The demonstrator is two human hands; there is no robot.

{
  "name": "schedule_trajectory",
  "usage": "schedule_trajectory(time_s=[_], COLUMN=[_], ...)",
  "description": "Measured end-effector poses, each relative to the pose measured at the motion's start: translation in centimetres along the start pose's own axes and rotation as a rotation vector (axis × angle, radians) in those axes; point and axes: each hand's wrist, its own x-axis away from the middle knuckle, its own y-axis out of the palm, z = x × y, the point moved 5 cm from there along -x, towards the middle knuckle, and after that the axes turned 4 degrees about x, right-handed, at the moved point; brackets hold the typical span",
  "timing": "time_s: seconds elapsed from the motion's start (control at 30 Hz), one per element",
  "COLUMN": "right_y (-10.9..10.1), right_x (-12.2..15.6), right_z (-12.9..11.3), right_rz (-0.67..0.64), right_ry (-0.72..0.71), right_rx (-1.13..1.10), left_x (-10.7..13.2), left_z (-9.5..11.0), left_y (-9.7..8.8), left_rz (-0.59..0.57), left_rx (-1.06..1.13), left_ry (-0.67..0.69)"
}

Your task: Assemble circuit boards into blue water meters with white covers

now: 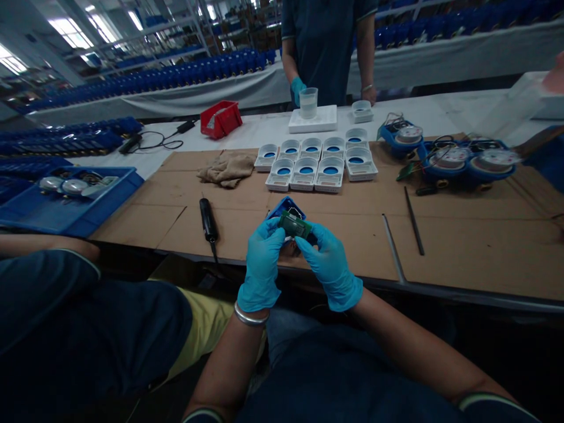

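At table [361,249], left hand [263,258], right hand [329,261] grip circuit board [292,225], partly hiding blue housing [281,207].

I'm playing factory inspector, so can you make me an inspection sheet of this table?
Surface: brown cardboard, with white trays standing on it.
Job's things: green circuit board, held before a blue housing.
Clutter: crumpled brown cloth, black tool, two thin bars.
Hands: left hand and right hand, both gloved, fingers holding the board.
Cables: looped black cable left of the red bin; cord on the black tool.
Surroundings: a co-worker's gloved hand by a clear cup.
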Motion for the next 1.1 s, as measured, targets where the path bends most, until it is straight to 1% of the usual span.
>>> schedule_trajectory(time_s=[0.17, 0.3, 0.43, 0.53, 0.63, 0.7, 0.73, 0.83, 0.9, 0.97, 1.03, 1.1], right_y=[0.3, 0.5, 0.4, 0.3, 0.5, 0.8, 1.0, 1.7, 2.5, 3.1, 3.5, 3.9], right_x=[0.2, 0.3, 0.1, -0.3, -0.7, -0.9, -1.0, -1.1, -1.2, -1.3, -1.6, -1.8], right_z=[-0.6, -0.6, 0.1, 0.8, 1.5, 1.9, 2.1, 2.3, 2.2, 1.9, 1.4, 0.9], right_rz=[-0.009, -0.017, 0.004, -0.018, -0.085, -0.127, -0.142, -0.196, -0.236, -0.242, -0.212, -0.185], right_ry=[-0.024, -0.043, 0.011, 0.106, 0.218, 0.286, 0.314, 0.367, 0.389, 0.396, 0.395, 0.390], right_rx=[0.020, 0.008, -0.029, -0.175, -0.415, -0.529, -0.568, -0.657, -0.703, -0.718, -0.706, -0.687], left_x=[0.0, -0.1, 0.4, 1.7, 3.1, 3.6, 3.6, 2.9, 2.2, 1.5, 1.1, 0.8], left_z=[0.4, -0.1, 0.1, 0.9, 1.2, 0.5, -0.2, -2.3, -3.2, -3.7, -3.9, -4.0], left_y=[0.3, 0.2, 0.1, -0.1, -0.9, -1.2, -1.2, -0.5, -0.1, 0.1, -0.2, -0.7], left_rz=[0.001, -0.028, -0.039, -0.016, 0.078, 0.114, 0.107, 0.029, -0.022, -0.037, -0.005, 0.057], left_rx=[-0.029, -0.004, 0.026, 0.064, 0.098, 0.111, 0.115, 0.130, 0.162, 0.202, 0.244, 0.289], left_ry=[0.020, 0.008, 0.042, 0.077, 0.126, 0.094, 0.055, -0.036, -0.032, -0.013, -0.004, -0.001])
